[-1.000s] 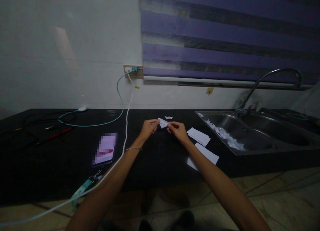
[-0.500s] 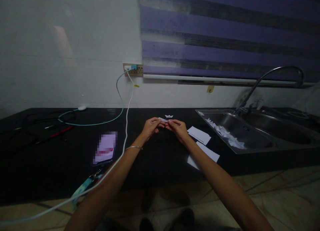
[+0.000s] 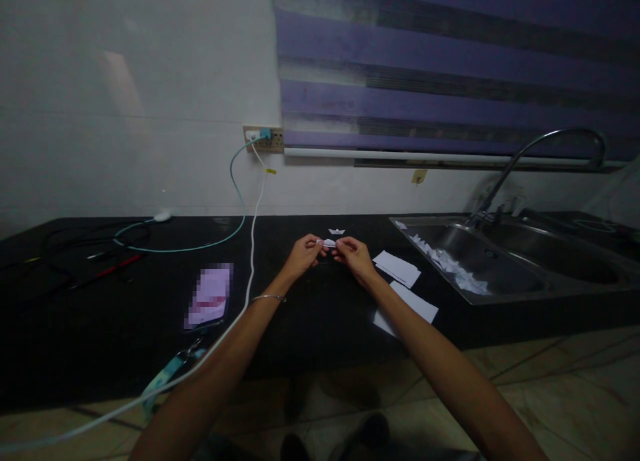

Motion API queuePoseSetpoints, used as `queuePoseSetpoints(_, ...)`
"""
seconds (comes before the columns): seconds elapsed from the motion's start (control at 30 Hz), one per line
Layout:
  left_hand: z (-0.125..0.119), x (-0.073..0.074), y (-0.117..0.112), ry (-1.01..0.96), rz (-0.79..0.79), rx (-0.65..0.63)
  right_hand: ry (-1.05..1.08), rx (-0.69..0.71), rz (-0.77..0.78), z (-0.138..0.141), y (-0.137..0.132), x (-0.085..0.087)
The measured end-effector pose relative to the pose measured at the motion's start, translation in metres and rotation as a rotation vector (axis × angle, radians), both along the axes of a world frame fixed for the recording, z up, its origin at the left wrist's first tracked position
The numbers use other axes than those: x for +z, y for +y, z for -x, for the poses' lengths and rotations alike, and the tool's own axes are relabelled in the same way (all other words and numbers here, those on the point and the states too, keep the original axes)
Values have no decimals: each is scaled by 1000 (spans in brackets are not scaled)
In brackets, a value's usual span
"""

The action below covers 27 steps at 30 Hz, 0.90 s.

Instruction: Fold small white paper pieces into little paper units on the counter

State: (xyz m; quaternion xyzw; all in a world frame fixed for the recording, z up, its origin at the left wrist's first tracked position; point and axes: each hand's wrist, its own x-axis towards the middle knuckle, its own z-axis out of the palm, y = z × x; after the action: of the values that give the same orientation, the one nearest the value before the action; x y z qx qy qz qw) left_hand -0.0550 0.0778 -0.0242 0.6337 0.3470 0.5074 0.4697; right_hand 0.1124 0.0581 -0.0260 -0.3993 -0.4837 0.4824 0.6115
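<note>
Head view: two bare hands are holding a small folded white paper above a dark counter

Both hands are meeting near the middle of the scene, close together, with the small folded paper (image 3: 329,243) stretching between them. The left hand (image 3: 303,256) is pinching one end between thumb and fingers; the right hand (image 3: 354,256) is pinching the other end the same way. The paper's exact folds are too small to make out. A thin bracelet (image 3: 270,296) is circling the left wrist.

Just beyond the fingers, a little white paper boat (image 3: 337,232) is sitting on the black counter (image 3: 310,328). Beside the right hand and forearm, white sheets are lying in two groups: a farther stack (image 3: 397,268) and a nearer one (image 3: 407,308), which the forearm is partly covering. Farther right, a heap of folded white papers (image 3: 453,266) is running along the left side of a metal sink (image 3: 520,278).

On the left, a phone (image 3: 210,294) with a blurred screen is lying near the left forearm. A white cable (image 3: 253,248) is trailing from a wall socket (image 3: 277,140) and passing over that forearm. Behind, a purple striped blind (image 3: 450,61) is hanging.
</note>
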Motion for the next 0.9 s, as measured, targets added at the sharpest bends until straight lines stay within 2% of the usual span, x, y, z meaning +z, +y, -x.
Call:
queuePoseSetpoints(0.23, -2, 5, -6, 14, -34, -7, -50, -43, -37, 0, -1, 3)
queuePoseSetpoints(0.53, 0, -1, 0, 16, -82, -31, -38, -53, -120, -1, -1, 3)
queuePoseSetpoints(0.77, 1, 7, -7, 33, -144, 33, -71, -103, -91, -1, -2, 4)
queuePoseSetpoints(0.9, 1, 10, -9, 34, -119, 78, -86, -99, -90, -1, -1, 2)
